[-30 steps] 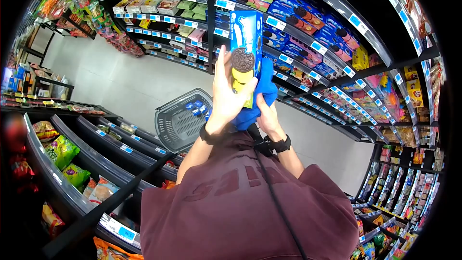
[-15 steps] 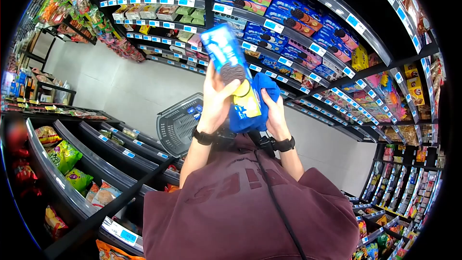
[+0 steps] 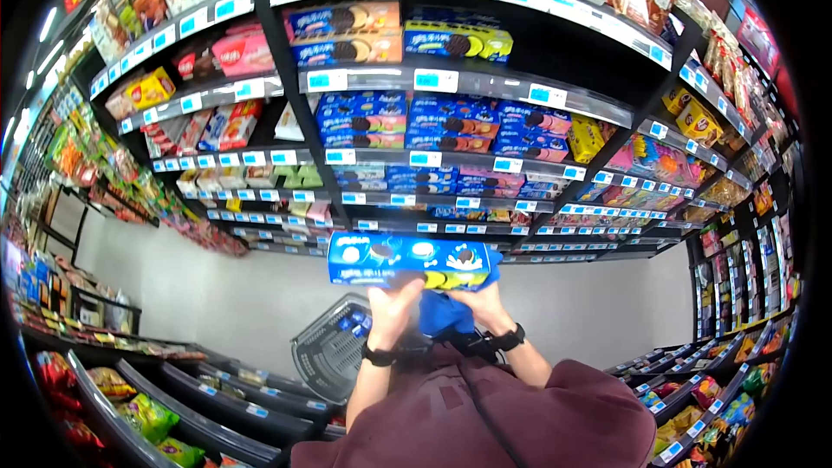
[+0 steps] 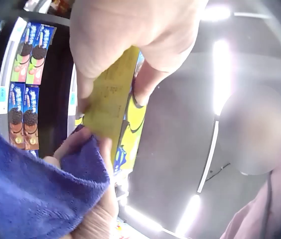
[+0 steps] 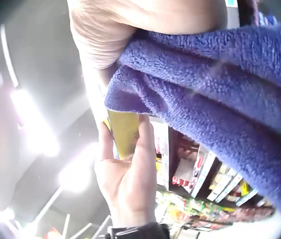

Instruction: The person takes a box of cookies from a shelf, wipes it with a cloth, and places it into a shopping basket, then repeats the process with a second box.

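Observation:
A blue and yellow box of sandwich cookies [image 3: 407,258] lies lengthwise across the front of my body, level in the head view. My left hand [image 3: 394,314] grips it from below, thumb on one side and fingers on the other, as the left wrist view shows along its yellow face [image 4: 111,102]. My right hand [image 3: 487,307] holds a blue terry cloth [image 3: 446,314] at the box's right end. In the right wrist view, folds of the cloth [image 5: 205,109] hang from that hand and overlap the box.
Ahead stand shelves [image 3: 485,82] stocked with similar cookie boxes, price tags along their edges. A grey shopping basket [image 3: 325,355] with some blue packs sits on the floor at lower left. Snack bags [image 3: 147,416] fill low shelves behind it.
The box has turned from upright through a tilt to lying sideways, its blue side now facing up. The head view has risen toward the shelves. The cloth stays in the right hand.

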### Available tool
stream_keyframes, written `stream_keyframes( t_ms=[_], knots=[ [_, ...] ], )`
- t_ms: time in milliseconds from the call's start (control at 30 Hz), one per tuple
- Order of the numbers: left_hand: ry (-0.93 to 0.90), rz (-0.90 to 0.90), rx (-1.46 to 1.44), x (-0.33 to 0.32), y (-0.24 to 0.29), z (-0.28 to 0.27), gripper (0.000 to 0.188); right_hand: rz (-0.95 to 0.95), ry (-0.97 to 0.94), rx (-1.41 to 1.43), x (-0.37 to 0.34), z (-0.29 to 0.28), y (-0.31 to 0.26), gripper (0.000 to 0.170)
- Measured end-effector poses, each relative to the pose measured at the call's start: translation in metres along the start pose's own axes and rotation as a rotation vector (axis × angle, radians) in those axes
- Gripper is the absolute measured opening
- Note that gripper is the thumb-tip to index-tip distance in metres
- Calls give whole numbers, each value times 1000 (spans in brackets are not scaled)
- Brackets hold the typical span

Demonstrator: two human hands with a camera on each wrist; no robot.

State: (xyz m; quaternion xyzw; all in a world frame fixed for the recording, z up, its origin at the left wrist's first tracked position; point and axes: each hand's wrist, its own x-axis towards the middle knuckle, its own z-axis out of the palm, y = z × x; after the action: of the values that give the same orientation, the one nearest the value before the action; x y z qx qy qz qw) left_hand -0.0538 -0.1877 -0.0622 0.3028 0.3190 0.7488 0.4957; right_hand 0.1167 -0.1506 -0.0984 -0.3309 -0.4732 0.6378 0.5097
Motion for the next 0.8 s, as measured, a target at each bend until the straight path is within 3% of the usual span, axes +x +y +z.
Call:
stream_keyframes(
  t_ms=[33, 67, 133, 200, 367, 400, 467, 533, 667, 800],
  knots=[
    [-35, -29, -53, 2, 7, 5, 28, -45, -66, -130, 2, -3, -21, 73],
    [-46, -51, -23, 5, 5, 5, 28, -46, -86, -28, 1, 0, -37, 78],
    [-125, -149, 83, 12, -4, 0, 44, -76, -66, 96, 4, -6, -41, 73],
    [-137, -111, 168, 19, -13, 12, 47, -28, 175, 283, 6, -13, -35, 67],
    [-101, 118, 130, 58, 4, 41, 94, -153, 291, 361, 23, -44, -43, 61],
    [-71, 100, 67, 66, 28, 63, 85, -188, 316, 356, 28, -50, -48, 63],
    [-361, 96, 407, 95, 40, 42, 83, -235, 230, 325, 35, -68, -59, 65],
    [-639, 109, 834, 109, 60, 53, 58, -215, 195, 288, 39, -88, -66, 69],
    [-850, 93, 1160, 110, 58, 100, 65, -270, 94, 144, 51, -124, -74, 73],
    [-987, 303, 1481, 117, 15, 120, 60, -297, 76, -70, 61, -134, -90, 64]
  ],
)
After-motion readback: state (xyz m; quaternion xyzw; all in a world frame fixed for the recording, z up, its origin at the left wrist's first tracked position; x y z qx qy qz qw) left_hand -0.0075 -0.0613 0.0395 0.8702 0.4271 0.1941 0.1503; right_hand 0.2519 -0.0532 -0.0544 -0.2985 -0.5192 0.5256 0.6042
